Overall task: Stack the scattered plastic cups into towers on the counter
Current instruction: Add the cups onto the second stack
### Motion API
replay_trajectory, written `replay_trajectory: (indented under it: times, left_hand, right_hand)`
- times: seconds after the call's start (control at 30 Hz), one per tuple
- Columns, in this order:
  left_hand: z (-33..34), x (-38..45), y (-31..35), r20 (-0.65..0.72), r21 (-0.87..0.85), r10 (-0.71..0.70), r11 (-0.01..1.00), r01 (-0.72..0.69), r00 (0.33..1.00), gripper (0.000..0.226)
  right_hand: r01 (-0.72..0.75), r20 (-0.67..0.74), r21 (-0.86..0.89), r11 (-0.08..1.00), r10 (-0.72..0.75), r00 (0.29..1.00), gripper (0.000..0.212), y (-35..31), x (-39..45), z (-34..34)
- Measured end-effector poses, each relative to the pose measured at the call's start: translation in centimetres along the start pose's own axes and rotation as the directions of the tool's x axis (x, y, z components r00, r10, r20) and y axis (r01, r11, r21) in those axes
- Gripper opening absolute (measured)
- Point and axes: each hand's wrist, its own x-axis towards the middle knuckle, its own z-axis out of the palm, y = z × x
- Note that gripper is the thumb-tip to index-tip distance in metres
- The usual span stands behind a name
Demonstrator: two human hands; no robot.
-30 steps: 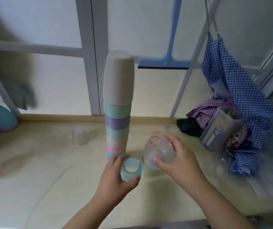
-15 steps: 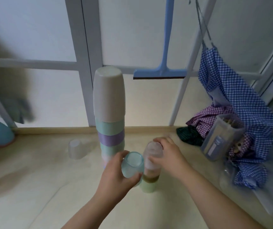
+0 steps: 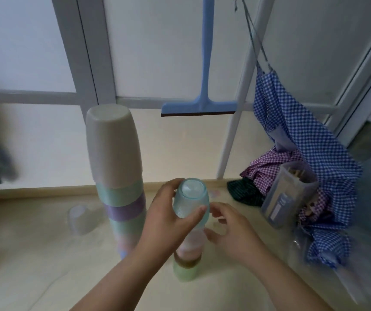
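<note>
Translucent teal cup [image 3: 191,202], upturned with its base facing the camera, being held in the grip of the left hand [image 3: 168,223]: thumb across the near side, fingers curled round the far side. Sitting at the top of the short tower [image 3: 187,257], above a frosted pinkish cup, a brown band and a pale green cup at the bottom; whether fully seated on the one beneath cannot be told. Right hand [image 3: 231,230] hovering just to the right of that tower, fingers loosely spread and lightly bent, holding nothing, fingertips close to the frosted cup, contact not clear.

Standing just to the left on the worktop [image 3: 34,265]: tall tower [image 3: 119,180] of upturned cups, beige one on top, then mint, lilac, mint, pink and a blue rim at the foot. Lying further left on its side, well apart from both towers: clear cup [image 3: 80,218].

Hanging behind on the window frame [image 3: 85,63]: blue squeegee [image 3: 202,102], blade level. Hanging at the right from a cord: blue checked cloth [image 3: 292,135], draping down onto the worktop over a purple checked cloth [image 3: 267,167] and a dark green cloth [image 3: 245,193]. Leaning among them: clear lidded container [image 3: 290,194] with a label on its side. Blurring at the far left edge: greyish-green shape, not identifiable.
</note>
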Motion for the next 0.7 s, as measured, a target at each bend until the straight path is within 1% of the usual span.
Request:
replay_trajectory:
  times: [0.13, 0.27, 0.37, 0.43, 0.47, 0.53, 0.57, 0.6, 0.63, 0.67, 0.7]
  left_hand:
    - [2.4, 0.6, -0.9, 0.011, 0.075, -0.057, 0.996, 0.056, 0.998, 0.056]
    - [3.8, -0.2, -3.1, 0.056, 0.172, -0.153, 0.975, 0.141, 0.987, 0.063]
    - [3.6, -0.8, -4.1, 0.081, 0.198, -0.183, 0.966, 0.164, 0.98, 0.07]
    - [2.7, -1.7, -3.9, 0.043, 0.199, -0.196, 0.962, 0.184, 0.98, 0.072]
    - [1.9, -2.3, -3.8, -0.004, 0.194, -0.177, 0.965, 0.174, 0.984, 0.067]
    - [0.1, -3.8, -3.2, -0.152, 0.214, -0.046, 0.974, 0.078, 0.987, 0.043]
    - [-1.0, -4.6, -3.1, -0.261, 0.243, 0.027, 0.969, 0.038, 0.965, 0.031]
    - [-2.2, -5.1, -3.2, -0.377, 0.258, 0.076, 0.966, 0.026, 0.923, 0.023]
    - [-3.4, -5.3, -3.3, -0.478, 0.247, 0.088, 0.968, 0.038, 0.874, 0.024]
    - [-4.5, -5.2, -3.5, -0.55, 0.22, 0.071, 0.974, 0.062, 0.832, 0.03]
    - [-5.5, -5.0, -3.9, -0.592, 0.193, 0.039, 0.977, 0.094, 0.805, 0.038]
  right_hand:
    - [0.041, 0.0, -0.056, 0.998, -0.041, 0.999, 0.036, 0.7, -0.5, -1.5]
    - [0.059, 0.015, -0.07, 0.996, -0.058, 0.998, 0.022, 0.9, -1.2, -2.0]
    - [0.117, 0.075, 0.011, 0.993, -0.118, 0.99, 0.012, -0.7, -1.8, -1.8]
    - [0.201, 0.064, 0.1, 0.975, -0.207, 0.976, 0.01, -2.7, -2.2, -1.4]
    - [0.254, 0.031, 0.134, 0.958, -0.261, 0.965, 0.01, -4.0, -2.2, -1.1]
    - [0.327, -0.072, 0.177, 0.928, -0.319, 0.945, 0.017, -6.3, -2.2, -0.5]
    - [0.342, -0.112, 0.205, 0.917, -0.326, 0.939, 0.025, -7.5, -1.9, 0.0]
    - [0.34, -0.127, 0.24, 0.909, -0.318, 0.94, 0.037, -8.7, -1.5, 0.6]
    - [0.327, -0.113, 0.274, 0.904, -0.308, 0.945, 0.051, -9.8, -1.1, 1.2]
    - [0.305, -0.072, 0.304, 0.902, -0.298, 0.952, 0.067, -10.9, -0.5, 1.9]
    - [0.273, -0.013, 0.328, 0.904, -0.284, 0.959, 0.082, -11.8, 0.1, 2.7]
